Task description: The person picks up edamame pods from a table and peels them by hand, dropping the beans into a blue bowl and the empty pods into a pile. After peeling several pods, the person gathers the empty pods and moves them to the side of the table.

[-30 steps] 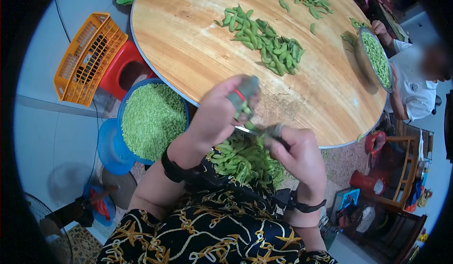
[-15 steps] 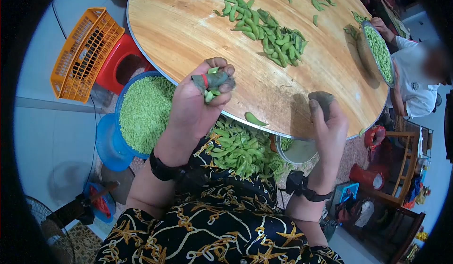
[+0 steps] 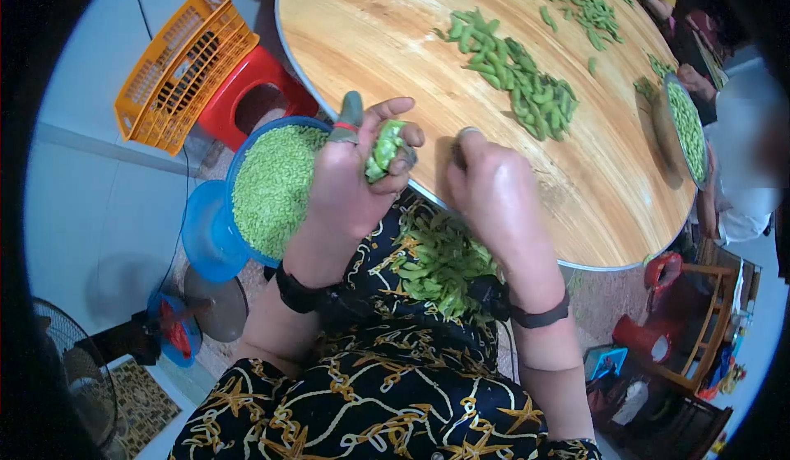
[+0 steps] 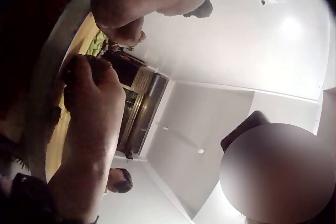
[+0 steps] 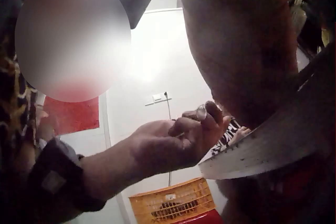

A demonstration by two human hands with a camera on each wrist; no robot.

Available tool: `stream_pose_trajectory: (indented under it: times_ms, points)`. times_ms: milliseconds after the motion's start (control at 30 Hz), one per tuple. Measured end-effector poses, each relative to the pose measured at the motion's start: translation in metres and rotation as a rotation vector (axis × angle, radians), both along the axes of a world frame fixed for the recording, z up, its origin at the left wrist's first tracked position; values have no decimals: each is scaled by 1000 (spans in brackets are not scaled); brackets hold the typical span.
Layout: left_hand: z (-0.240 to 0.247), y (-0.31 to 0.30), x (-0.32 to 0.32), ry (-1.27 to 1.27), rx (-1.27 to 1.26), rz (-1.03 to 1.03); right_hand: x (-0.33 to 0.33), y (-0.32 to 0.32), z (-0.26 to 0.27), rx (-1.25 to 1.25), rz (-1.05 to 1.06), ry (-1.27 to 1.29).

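Left hand (image 3: pixel 354 182): raised just in front of the table edge, fingers curled round a small bunch of edamame pods (image 3: pixel 384 149), pods pressed between fingertips and palm. Grey-green finger guard (image 3: pixel 350 116) with a red band on the thumb, pointing up. Black wrist strap (image 3: pixel 298 293) on that arm.

Right hand (image 3: pixel 496 198): back of hand faces the head camera, fingers bent down at the table rim, just right of the left hand, not touching it. Metal tip (image 3: pixel 467 134) on one finger. Can't tell if it grips anything: fingertips hidden in head view, wrist views too dark and close.

Below the hands: lap pile (image 3: pixel 440 264) of green pods on the patterned clothing.

Left of the left hand: blue basin (image 3: pixel 212 242) full of shelled beans (image 3: pixel 276 187), just beside the table.

Round wooden table (image 3: pixel 370 40) ahead, with a pod heap (image 3: pixel 520 77) near the middle and more scattered pods (image 3: pixel 586 11) at the far side.

Right edge of the table: metal dish (image 3: pixel 661 127) of beans, tilted, with another person behind it.

Floor on the left: orange crate (image 3: pixel 183 69), red stool (image 3: pixel 257 98), fan (image 3: pixel 70 382) at the lower left.
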State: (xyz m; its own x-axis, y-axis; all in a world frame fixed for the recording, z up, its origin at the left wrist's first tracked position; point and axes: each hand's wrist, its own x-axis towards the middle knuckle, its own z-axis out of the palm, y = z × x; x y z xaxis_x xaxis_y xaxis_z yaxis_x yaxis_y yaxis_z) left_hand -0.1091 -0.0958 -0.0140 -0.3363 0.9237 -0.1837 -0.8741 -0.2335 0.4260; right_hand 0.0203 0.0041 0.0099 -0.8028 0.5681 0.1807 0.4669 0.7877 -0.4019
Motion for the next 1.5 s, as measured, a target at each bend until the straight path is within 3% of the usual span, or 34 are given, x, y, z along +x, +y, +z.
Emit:
stream_pose_trajectory:
  times_ms: [133,200,233,267,333,400,467,500,533,600,733,900,1000,1033,1100,1167,1200,1267,1300,1333,1367,1400,1433,1467,1500]
  points:
    - [2,-1,6,69,-47,-30,7,8,-1,11,-77,66]
    - [3,0,9,84,-113,-63,11,9,3,-321,-162,233]
    - [1,0,10,99,-118,-88,13,6,7,-649,-215,308]
    - [1,0,13,92,-115,-88,13,0,11,-645,-216,302]
    - [5,-1,19,63,-194,-122,2,-22,26,-758,2,420]
    - [-1,-2,21,31,-175,-123,-8,-32,35,-740,94,502]
    - [-6,-7,17,-3,-34,-185,-13,-33,38,-847,-26,406]
    - [-1,-11,16,37,-76,-165,-13,-29,34,-616,13,375]
    - [0,-14,14,31,-80,-159,-11,-27,33,-621,16,368]
    - [-1,-18,11,87,-107,-184,-11,-27,35,-385,93,52]
    - [-10,-27,6,102,-142,-191,-19,-32,28,-288,131,56]
    - [-31,-58,-27,189,-4,-197,-16,-32,32,-613,-22,223]
    - [-58,-85,-59,295,-255,51,2,-26,34,-690,-14,176]
    - [-90,-97,-74,616,-379,143,10,-25,33,-750,4,168]
    - [-126,-114,-111,595,-725,137,24,-19,32,-738,63,17]
    - [-181,-136,-139,1131,-1088,129,31,-17,35,-751,81,-171]
    - [-178,-136,-141,1132,-1086,120,35,-13,32,-754,74,-171]
    - [-158,-139,-142,1231,-1008,463,48,0,22,-584,22,81]
    - [-146,-134,-140,1235,-1002,467,52,5,21,-460,91,64]
    - [-131,-128,-134,1197,-959,568,49,21,24,-288,-280,108]
    - [-116,-119,-128,1161,-903,659,50,42,18,-207,-441,89]
    - [-102,-110,-121,1169,-873,650,54,65,7,-14,-465,81]
    - [-89,-100,-111,1094,-751,711,43,73,10,-9,-525,40]
    - [-77,-90,-101,1016,-627,765,44,58,11,316,-380,-107]
    - [-65,-79,-90,1046,-592,795,42,63,4,256,-412,-61]
